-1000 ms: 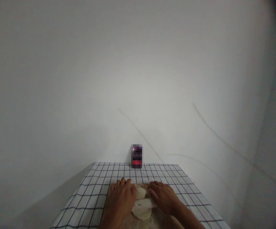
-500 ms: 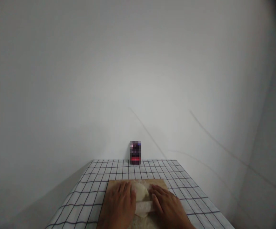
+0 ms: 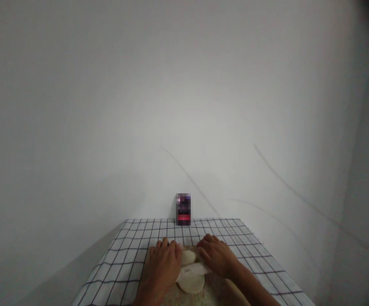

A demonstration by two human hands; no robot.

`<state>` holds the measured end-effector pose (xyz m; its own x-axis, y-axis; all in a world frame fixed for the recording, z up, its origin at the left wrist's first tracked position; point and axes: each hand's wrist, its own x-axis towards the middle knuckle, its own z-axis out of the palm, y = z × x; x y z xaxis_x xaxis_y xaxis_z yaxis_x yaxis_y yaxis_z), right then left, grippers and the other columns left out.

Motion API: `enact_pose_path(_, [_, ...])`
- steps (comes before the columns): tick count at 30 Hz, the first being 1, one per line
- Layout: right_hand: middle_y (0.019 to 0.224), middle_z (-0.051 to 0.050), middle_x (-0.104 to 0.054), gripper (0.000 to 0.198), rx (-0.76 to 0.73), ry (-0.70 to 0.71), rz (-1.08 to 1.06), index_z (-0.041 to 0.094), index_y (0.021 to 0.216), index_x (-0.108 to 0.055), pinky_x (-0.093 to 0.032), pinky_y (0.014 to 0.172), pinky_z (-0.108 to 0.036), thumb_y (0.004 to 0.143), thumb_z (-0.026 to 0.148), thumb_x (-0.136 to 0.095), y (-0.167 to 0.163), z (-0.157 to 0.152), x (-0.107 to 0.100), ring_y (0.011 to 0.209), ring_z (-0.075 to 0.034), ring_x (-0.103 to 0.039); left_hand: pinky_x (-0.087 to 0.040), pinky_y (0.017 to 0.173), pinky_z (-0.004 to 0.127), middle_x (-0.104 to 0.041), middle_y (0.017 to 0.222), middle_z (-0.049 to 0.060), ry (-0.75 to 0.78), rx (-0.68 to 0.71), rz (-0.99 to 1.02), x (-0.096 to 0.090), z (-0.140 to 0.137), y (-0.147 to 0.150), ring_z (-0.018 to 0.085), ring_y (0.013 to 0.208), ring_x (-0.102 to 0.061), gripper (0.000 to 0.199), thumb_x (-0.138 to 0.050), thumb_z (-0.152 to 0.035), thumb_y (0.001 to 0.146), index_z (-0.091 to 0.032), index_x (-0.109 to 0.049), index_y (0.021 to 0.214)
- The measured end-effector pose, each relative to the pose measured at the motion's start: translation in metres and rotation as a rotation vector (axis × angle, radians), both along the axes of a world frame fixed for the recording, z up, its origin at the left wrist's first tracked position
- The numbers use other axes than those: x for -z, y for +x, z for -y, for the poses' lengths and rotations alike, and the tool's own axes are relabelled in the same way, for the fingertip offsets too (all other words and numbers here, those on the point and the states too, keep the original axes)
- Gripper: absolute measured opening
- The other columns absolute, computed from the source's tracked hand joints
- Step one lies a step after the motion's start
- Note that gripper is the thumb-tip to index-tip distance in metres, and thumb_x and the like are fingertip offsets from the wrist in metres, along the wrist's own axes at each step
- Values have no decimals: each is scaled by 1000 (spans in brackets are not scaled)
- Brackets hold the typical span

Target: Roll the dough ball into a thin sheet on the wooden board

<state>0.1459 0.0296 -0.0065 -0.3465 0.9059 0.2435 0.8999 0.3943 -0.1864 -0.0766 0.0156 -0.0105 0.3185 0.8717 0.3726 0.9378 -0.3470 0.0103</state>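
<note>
A pale, floury rolling pin [image 3: 193,270] lies slightly slanted across a flat round of dough [image 3: 191,285]. Dough shows on both its near and far sides. At the pin's left end is my left hand [image 3: 165,261], fingers bent over it. My right hand [image 3: 218,255] curls over the right end, a little farther forward. Both ends of the pin are hidden under the hands. Beneath it all is a wooden board [image 3: 211,291] dusted with flour.
A white tablecloth with dark checks [image 3: 114,272] covers the table. Upright at the table's far edge stands a blurred dark phone-like object [image 3: 183,209] in front of a white wall [image 3: 184,106].
Both hands and the rolling pin have moved forward, away from me, and the fingers are more bent. More dough shows on the near side of the pin. The view has shifted slightly.
</note>
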Motion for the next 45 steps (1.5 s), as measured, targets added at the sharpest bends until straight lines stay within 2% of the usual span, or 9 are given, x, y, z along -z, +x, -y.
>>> enact_pose_path(8, [134, -9, -71, 38, -23, 64, -66, 24, 123, -73, -47, 109, -41, 103, 26, -40, 3, 29, 15, 129, -26, -61, -44, 99, 50, -70, 112, 12, -5, 2, 80, 3, 15, 2, 29, 109, -63, 34, -35, -25, 106, -22, -68, 113])
enact_pose_path(14, [140, -8, -68, 46, -35, 76, -114, 25, 126, -73, -45, 115, -40, 107, 29, -31, 8, 51, 30, 134, -25, -59, -41, 112, 54, -62, 144, 14, -108, 26, 99, 8, 26, 1, 33, 133, -56, 40, -37, -25, 103, -23, -62, 134])
enact_pose_path(18, [147, -7, -63, 44, -31, 37, -101, 28, 135, -67, -44, 115, -46, 106, 31, -35, 12, 57, 37, 136, -27, -57, -37, 117, 55, -58, 151, 11, -117, 84, 127, 19, 32, -8, 34, 139, -51, 40, -43, -32, 101, -29, -61, 136])
enact_pose_path(23, [124, -9, -73, 39, -32, 48, -80, 26, 114, -73, -50, 101, -39, 107, 32, -35, 7, 52, 24, 117, -26, -63, -38, 115, 54, -59, 150, 10, -172, 53, 118, 8, 37, -3, 33, 140, -51, 40, -42, -33, 101, -28, -64, 135])
enact_pose_path(27, [110, -8, -72, 35, 7, 79, -25, 26, 103, -72, -50, 92, -36, 106, 32, -38, 0, 33, 11, 104, -25, -62, -44, 105, 50, -70, 134, 9, -181, -33, 159, -10, 31, 5, 29, 125, -61, 44, -32, -33, 105, -25, -72, 122])
enact_pose_path(31, [107, -9, -72, 35, 22, 47, -10, 24, 104, -73, -50, 91, -35, 106, 31, -38, -2, 11, 6, 102, -24, -65, -44, 100, 44, -74, 114, 8, -147, -39, 183, -13, 16, 4, 26, 110, -65, 49, -29, -36, 107, -24, -76, 101])
enact_pose_path(34, [115, -10, -72, 35, 17, 25, -39, 25, 111, -73, -51, 93, -37, 105, 30, -39, -1, 5, 3, 108, -25, -66, -45, 98, 45, -73, 108, 8, -85, -51, 157, -7, 8, 2, 26, 106, -66, 43, -32, -34, 107, -24, -74, 103])
enact_pose_path(39, [133, -11, -70, 37, 10, 10, -65, 22, 120, -72, -48, 105, -42, 105, 28, -39, 1, 29, 0, 122, -27, -64, -48, 100, 50, -73, 117, 11, 58, -7, 60, 9, 11, 1, 29, 113, -66, 34, -38, -27, 105, -22, -69, 117])
enact_pose_path(45, [141, -8, -67, 42, 14, 45, -120, 24, 128, -69, -43, 113, -46, 108, 32, -32, 2, 69, 13, 133, -26, -59, -51, 108, 55, -66, 142, 14, 114, 61, -2, 24, 29, -1, 31, 129, -62, 44, -37, -22, 102, -18, -61, 138])
